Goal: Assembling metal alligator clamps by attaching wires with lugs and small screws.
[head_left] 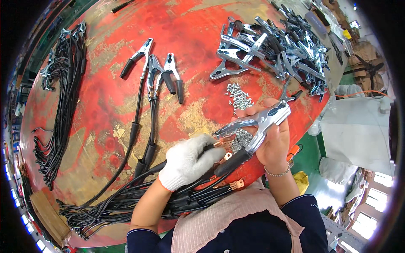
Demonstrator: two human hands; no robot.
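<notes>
Over the near edge of the red, worn tabletop [109, 92], a silver spring clamp [266, 120] lies across the bare right hand [274, 147], its fingers and thumb closed about the metal body. The gloved left hand [185, 162] has its fingers curled around a black cable [209, 147], and a copper lug [218, 143] pokes out past the glove, near the clamp's handles. The step in hand looks to be bringing lug and clamp together: farther up the tabletop, a few finished-looking clamps [154, 67] sit on cable ends, while loose screws [239, 99] and a heap of tiny silvery parts [241, 141] lie close by. The next move probably calls for lining up the lug with the clamp and steadying both for a fastener.

The glove hides just how the cable is pinched, and some of the right hand's fingers disappear behind the clamp. Whether lug and clamp touch, I cannot tell. The clamp and glove partly cover the silvery heap, too small to sort by kind, and the held cable's far run gets lost among the bunched cables [105, 213] beside the apron [236, 211]
</notes>
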